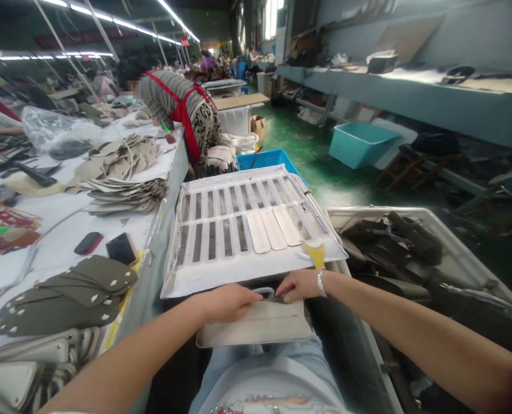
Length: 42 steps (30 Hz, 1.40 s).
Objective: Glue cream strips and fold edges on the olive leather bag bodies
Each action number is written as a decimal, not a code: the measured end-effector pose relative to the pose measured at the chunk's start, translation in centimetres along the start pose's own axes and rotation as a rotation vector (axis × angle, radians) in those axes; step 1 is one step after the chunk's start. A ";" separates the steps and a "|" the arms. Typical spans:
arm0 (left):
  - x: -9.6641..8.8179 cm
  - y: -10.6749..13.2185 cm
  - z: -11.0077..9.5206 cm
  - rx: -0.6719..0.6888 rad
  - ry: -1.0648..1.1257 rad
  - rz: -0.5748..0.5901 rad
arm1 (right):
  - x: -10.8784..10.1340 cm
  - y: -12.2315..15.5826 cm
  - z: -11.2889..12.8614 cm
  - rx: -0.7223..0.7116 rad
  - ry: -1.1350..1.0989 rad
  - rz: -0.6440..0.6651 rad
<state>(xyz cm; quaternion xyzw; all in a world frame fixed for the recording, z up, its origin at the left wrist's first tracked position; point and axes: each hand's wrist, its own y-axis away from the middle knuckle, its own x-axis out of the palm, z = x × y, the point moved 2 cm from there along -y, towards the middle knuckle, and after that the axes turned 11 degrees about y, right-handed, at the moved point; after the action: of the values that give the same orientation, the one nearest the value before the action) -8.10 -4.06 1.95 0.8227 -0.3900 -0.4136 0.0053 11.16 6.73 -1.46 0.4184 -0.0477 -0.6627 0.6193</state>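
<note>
A cream, leather-like bag piece (260, 328) with rounded corners lies across my lap, just before the near edge of a white slatted rack (256, 267). My left hand (232, 302) is closed on its upper left edge, the fingertips partly hidden. At its upper right edge, my right hand (296, 286) pinches the same piece, a bracelet on the wrist. Between the hands a pale curved loop (264, 292) shows, perhaps a handle. On the rack lie several cream strips (268, 230) side by side and a yellow piece (315, 253) near the right hand.
At left, a long table (70, 215) holds dark panels (83, 287), stacked grey pieces (122, 195) and a phone (122, 248). A white bin (380, 210) of dark bags stands at right. Ahead, a person in a red apron (187, 109) bends over the table beside a blue crate (273, 158).
</note>
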 end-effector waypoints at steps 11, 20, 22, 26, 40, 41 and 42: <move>0.7 2.9 2.8 0.031 0.053 -0.013 | 1.1 -2.8 2.3 -0.143 -0.051 0.091; 1.0 4.0 4.4 0.089 0.069 -0.044 | 1.4 -5.6 5.7 -0.218 0.021 0.164; 0.4 5.3 5.0 0.119 0.113 -0.049 | 1.3 -5.7 6.0 -0.209 -0.015 0.176; -0.6 8.1 6.1 0.118 0.197 -0.099 | 1.6 -6.4 6.7 -0.162 -0.075 0.184; 0.5 11.9 6.8 0.003 -0.002 -0.223 | 3.8 -12.5 11.8 -0.312 0.053 0.094; 0.6 11.9 6.6 -0.022 -0.039 -0.222 | 3.9 -12.9 12.1 -0.321 0.063 0.088; 0.7 11.9 6.4 -0.039 -0.075 -0.221 | 3.9 -13.1 12.3 -0.330 0.068 0.082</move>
<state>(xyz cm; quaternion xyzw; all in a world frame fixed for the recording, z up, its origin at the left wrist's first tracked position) -19.80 -10.81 1.20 0.8444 -0.2887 -0.4496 -0.0389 -6.18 0.72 -3.05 0.3313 0.0657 -0.6210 0.7073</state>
